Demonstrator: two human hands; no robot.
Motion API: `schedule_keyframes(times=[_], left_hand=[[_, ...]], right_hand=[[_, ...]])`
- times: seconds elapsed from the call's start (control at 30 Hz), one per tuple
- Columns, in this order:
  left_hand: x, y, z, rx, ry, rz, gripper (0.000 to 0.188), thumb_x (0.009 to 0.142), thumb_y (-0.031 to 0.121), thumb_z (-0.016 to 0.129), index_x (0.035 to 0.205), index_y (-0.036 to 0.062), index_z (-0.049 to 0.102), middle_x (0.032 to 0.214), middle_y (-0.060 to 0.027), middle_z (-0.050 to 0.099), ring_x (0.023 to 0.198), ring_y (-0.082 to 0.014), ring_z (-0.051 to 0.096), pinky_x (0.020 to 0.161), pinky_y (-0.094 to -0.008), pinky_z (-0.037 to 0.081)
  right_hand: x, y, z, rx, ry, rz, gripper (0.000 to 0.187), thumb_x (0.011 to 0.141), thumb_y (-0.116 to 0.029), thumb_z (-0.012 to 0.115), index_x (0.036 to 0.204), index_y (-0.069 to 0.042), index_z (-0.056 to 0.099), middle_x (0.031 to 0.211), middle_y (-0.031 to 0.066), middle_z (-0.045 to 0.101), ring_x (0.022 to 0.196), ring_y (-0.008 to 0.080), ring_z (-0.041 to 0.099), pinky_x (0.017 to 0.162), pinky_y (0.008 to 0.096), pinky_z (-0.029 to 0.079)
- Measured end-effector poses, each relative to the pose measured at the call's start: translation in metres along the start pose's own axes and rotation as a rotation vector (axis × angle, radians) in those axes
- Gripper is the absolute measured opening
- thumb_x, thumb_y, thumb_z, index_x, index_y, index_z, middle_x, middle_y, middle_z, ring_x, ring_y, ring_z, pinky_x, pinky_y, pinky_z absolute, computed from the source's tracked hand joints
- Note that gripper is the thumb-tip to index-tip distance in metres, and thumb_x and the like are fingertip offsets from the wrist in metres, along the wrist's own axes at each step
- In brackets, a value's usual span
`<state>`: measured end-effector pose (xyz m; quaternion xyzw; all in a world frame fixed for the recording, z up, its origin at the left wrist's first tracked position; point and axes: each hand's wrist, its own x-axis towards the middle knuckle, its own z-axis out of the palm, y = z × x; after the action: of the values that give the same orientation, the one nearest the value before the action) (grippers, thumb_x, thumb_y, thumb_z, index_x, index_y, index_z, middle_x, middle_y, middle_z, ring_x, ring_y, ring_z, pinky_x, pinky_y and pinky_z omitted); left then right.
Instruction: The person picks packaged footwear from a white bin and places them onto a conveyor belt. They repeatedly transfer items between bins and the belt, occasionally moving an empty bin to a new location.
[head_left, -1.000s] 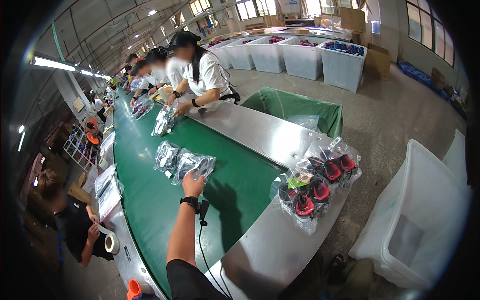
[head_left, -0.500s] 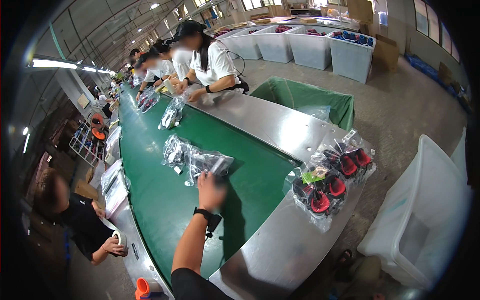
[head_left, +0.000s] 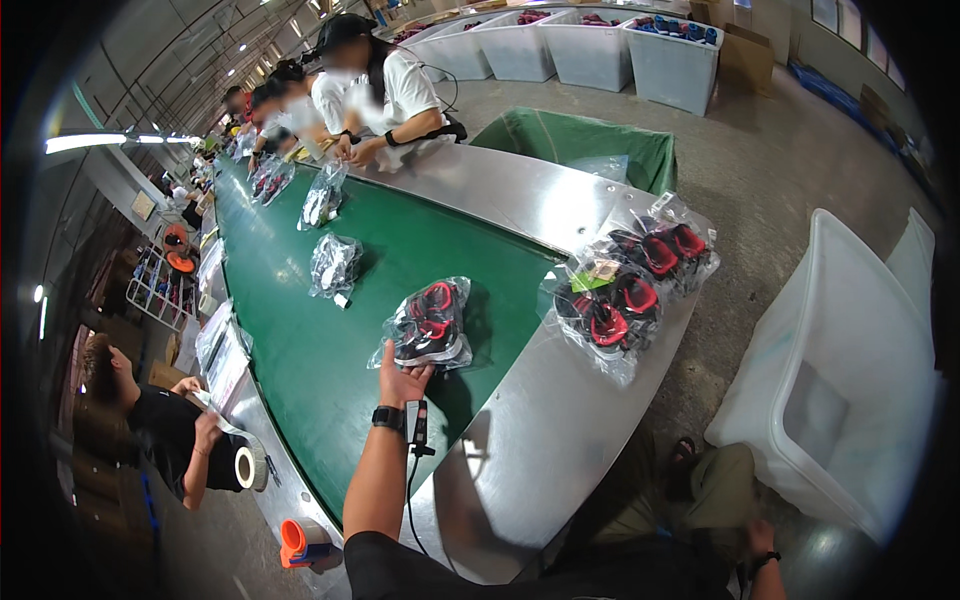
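Note:
My left hand (head_left: 405,380) reaches over the green conveyor belt, palm turned up. Its thumb and fingers are at the near edge of a clear bag holding a pair of black shoes (head_left: 428,325) with red linings and pale soles. The fingers go partly out of sight under the bag. Farther up the belt lies another bagged pair of shoes (head_left: 336,266), pale soles showing. Low at the right, beside my leg, is my right hand (head_left: 763,540), dark and small, its fingers unclear. To the right, bagged red-lined shoes (head_left: 608,310) rest on the metal edge.
A large white bin (head_left: 800,340) stands at the right, a green cloth-lined bin (head_left: 575,135) behind the metal ledge. Co-workers (head_left: 390,90) line the far side. At left, a person (head_left: 165,430) handles a tape roll (head_left: 250,467), near an orange tape dispenser (head_left: 300,542).
The nearer shoe bag has been turned over, apart from the other bag, and now shows red linings. My left hand has turned palm up. My right hand has come into view.

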<state>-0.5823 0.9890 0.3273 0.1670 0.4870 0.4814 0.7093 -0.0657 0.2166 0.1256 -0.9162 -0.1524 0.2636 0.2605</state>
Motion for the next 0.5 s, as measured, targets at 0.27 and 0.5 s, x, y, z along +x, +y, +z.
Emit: schedule_keyframes(times=[0.27, 0.5], left_hand=[[0.016, -0.021, 0.055, 0.342, 0.423, 0.355, 0.152, 0.065, 0.035, 0.098, 0.159, 0.0065, -0.018, 0.155, -0.0245, 0.033, 0.131, -0.0362, 0.051, 0.099, -0.0549, 0.052], [0.023, -0.022, 0.038, 0.234, -0.062, 0.229, 0.069, 0.08, 0.028, 0.084, 0.132, -0.0027, 0.05, 0.113, -0.0171, 0.068, 0.109, -0.0274, 0.066, 0.088, -0.0487, 0.057]], right_hand=[[-0.036, 0.02, 0.004, 0.029, 0.022, 0.231, 0.023, 0.087, -0.017, 0.07, 0.095, 0.005, 0.072, 0.082, 0.0126, 0.072, 0.08, 0.0219, 0.069, 0.075, 0.0374, 0.053], [-0.044, 0.026, -0.021, 0.392, 0.017, 0.325, 0.02, 0.096, -0.019, 0.064, 0.099, 0.001, 0.068, 0.072, 0.0096, 0.066, 0.056, 0.0179, 0.063, 0.05, 0.0346, 0.05]])
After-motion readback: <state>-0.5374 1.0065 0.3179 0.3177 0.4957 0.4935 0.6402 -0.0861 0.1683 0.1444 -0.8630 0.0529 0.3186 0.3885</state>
